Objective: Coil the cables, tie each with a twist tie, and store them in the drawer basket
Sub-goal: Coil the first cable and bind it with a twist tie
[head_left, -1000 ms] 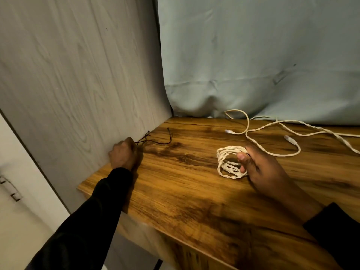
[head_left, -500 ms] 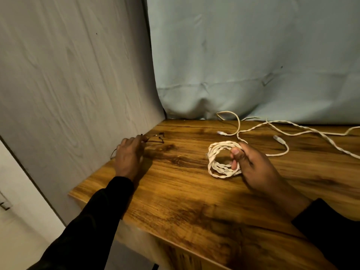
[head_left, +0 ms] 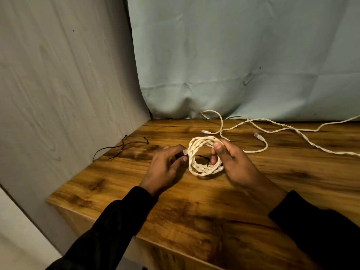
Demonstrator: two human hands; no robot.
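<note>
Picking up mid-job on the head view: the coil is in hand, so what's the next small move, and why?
Probably wrap the dark twist tie around the coil's left side and twist it shut. The right hand grips the coiled cream cable above the table, and the left hand pinches the tie beside it, threaded through the centre. The loops look unbound.

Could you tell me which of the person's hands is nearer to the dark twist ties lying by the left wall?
The left hand. It is just right of the twist ties, pinching something dark at the coiled cable's left edge. The right hand grips the coil's far side, farther away.
</note>
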